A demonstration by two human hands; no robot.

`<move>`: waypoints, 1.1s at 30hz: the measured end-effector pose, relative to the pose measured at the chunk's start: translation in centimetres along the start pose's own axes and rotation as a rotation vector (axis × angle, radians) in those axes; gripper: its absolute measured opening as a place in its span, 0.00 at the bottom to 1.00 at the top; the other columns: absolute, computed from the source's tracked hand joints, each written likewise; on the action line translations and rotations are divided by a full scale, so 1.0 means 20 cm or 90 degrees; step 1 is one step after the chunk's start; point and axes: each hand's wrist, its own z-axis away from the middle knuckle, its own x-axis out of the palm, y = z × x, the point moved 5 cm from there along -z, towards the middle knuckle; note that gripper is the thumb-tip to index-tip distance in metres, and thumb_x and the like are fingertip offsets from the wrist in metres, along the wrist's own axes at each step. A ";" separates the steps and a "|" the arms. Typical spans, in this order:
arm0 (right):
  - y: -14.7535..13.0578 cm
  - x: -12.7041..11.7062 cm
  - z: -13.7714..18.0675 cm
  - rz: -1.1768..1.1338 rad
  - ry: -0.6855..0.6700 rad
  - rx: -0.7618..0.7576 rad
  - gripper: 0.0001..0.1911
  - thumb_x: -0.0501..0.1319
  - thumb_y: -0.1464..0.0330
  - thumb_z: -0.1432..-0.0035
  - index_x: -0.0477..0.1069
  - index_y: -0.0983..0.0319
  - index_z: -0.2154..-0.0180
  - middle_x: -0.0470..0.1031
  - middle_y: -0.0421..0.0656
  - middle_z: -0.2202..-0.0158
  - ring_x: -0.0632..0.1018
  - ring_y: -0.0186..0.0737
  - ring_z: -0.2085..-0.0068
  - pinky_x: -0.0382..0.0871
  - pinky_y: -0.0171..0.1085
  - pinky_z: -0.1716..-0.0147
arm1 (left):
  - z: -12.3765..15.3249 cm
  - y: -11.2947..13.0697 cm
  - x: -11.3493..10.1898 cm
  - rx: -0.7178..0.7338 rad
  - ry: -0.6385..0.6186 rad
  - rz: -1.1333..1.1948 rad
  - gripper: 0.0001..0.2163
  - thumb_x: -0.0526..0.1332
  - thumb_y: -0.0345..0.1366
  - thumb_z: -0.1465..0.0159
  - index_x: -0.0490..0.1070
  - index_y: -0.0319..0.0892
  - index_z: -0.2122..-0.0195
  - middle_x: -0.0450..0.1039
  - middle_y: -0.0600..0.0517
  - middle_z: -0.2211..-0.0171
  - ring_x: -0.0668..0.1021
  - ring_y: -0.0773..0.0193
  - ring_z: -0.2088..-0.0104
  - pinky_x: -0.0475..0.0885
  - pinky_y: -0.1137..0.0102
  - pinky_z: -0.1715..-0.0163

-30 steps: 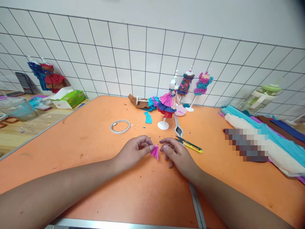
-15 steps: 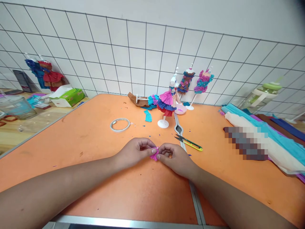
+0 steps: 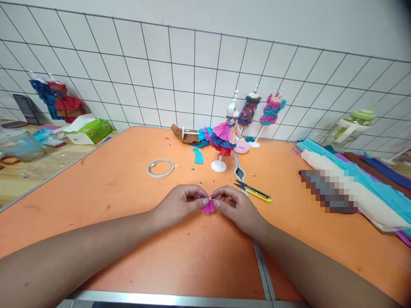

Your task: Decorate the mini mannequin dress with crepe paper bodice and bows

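Observation:
A small pink pleated crepe-paper fan [image 3: 208,208] hangs between my two hands just above the orange table [image 3: 135,239]. My left hand [image 3: 181,203] pinches its top from the left with thumb and fingertips closed. From the right, my right hand [image 3: 236,207] pinches the same gathered top. Behind them a small mannequin on a white stand [image 3: 222,141] wears pink, blue and red paper ruffles.
Yellow-handled snips [image 3: 255,191] lie right of my hands, a tape ring [image 3: 160,167] to the back left. Two more dressed mannequins [image 3: 261,112] stand by the wire grid wall. Rolled crepe sheets [image 3: 356,179] lie at right; a green tissue box [image 3: 90,130] and a glass jar [image 3: 19,145] at left.
My right hand came in from beside the pink piece and closed on its top next to the left. The piece now fans out below both pinches.

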 end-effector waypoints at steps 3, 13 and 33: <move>0.00 -0.01 -0.01 0.037 0.023 -0.023 0.05 0.62 0.66 0.47 0.74 0.60 0.67 0.73 0.40 0.67 0.71 0.35 0.68 0.62 0.34 0.70 | 0.01 0.01 0.01 0.012 -0.019 -0.025 0.10 0.63 0.41 0.40 0.77 0.39 0.68 0.79 0.50 0.69 0.78 0.62 0.66 0.71 0.69 0.61; 0.03 -0.02 -0.01 -0.040 0.025 -0.030 0.10 0.57 0.65 0.41 0.76 0.59 0.62 0.76 0.42 0.64 0.73 0.35 0.68 0.69 0.35 0.68 | 0.00 -0.02 0.01 -0.020 -0.036 0.061 0.11 0.65 0.42 0.42 0.76 0.39 0.69 0.77 0.52 0.70 0.75 0.65 0.67 0.68 0.70 0.62; -0.01 -0.04 -0.01 0.195 -0.005 -0.086 0.04 0.62 0.67 0.44 0.77 0.57 0.68 0.77 0.40 0.67 0.75 0.37 0.66 0.67 0.37 0.66 | 0.01 -0.01 0.00 0.027 -0.012 -0.132 0.14 0.62 0.47 0.40 0.76 0.41 0.63 0.78 0.50 0.63 0.77 0.59 0.60 0.69 0.67 0.58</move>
